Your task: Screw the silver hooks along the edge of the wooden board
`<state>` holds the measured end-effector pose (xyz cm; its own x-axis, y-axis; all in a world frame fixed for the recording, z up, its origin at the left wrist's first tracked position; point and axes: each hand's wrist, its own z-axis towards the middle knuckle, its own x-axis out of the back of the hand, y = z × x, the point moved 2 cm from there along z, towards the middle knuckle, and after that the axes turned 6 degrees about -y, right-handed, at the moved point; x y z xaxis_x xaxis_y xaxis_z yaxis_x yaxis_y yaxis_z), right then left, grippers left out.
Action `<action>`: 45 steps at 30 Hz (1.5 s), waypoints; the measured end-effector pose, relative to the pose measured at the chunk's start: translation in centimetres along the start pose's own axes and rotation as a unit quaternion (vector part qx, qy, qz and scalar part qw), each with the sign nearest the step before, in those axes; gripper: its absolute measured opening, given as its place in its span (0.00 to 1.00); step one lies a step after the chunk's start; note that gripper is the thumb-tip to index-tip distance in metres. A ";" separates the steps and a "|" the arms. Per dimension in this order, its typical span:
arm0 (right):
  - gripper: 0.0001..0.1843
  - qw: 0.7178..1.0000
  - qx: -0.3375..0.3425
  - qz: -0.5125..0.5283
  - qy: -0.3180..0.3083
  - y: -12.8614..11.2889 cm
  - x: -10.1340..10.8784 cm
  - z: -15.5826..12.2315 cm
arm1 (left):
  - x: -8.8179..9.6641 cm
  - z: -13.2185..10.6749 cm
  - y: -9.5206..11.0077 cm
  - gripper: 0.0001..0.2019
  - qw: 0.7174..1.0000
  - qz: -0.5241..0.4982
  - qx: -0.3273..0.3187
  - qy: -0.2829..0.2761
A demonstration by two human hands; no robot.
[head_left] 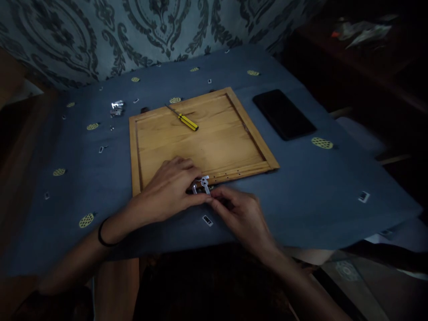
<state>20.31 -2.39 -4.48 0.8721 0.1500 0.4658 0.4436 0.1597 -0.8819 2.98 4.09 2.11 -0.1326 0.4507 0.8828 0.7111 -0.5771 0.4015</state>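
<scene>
The hinge (205,184) is at the near edge of the wooden panel (203,145), between the person's two hands. Its visible long arm runs away from the person and slightly left, the narrow end toward the person; the wider far end has a short tab pointing right. The right hand (239,211) has its grip, thumb and forefinger, clamped on the narrow end. The left hand (174,187) arches over the panel's near edge, its thumb reaching along beneath the hinge to the right fingertips; whether its grip is closed on the metal, one cannot tell.

The panel lies flat on the table (334,191), raised frame upward, with small dark holes along the near rail. On it, the screwdriver (187,121) lies diagonally, shaft pointing far left, yellow handle toward the near right. The phone (284,114) lies right of the panel, its long axis slanting from far left to near right. Shiny metal pieces (117,109) sit left of the panel's far corner.
</scene>
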 end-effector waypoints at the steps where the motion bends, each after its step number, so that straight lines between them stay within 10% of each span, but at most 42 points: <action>1: 0.08 1.000 0.001 -0.003 0.000 0.0 0.0 0.0 | -0.1 0.0 0.1 0.17 1.000 0.001 0.002 0.005; 33: 0.08 0.999 0.017 -0.029 -0.023 -0.3 0.1 -0.3 | -1.4 -0.6 0.3 0.14 0.997 0.013 -0.007 0.073; 45: 0.11 0.972 0.162 -0.173 0.006 -0.3 2.7 -0.4 | -1.1 -0.8 0.6 0.13 0.997 0.008 -0.008 0.073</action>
<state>22.63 -2.47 -2.94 0.6862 0.0220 0.7271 0.6233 0.4975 -0.6033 3.02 2.75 1.57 -0.2213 0.3391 0.9143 0.7029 -0.5945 0.3906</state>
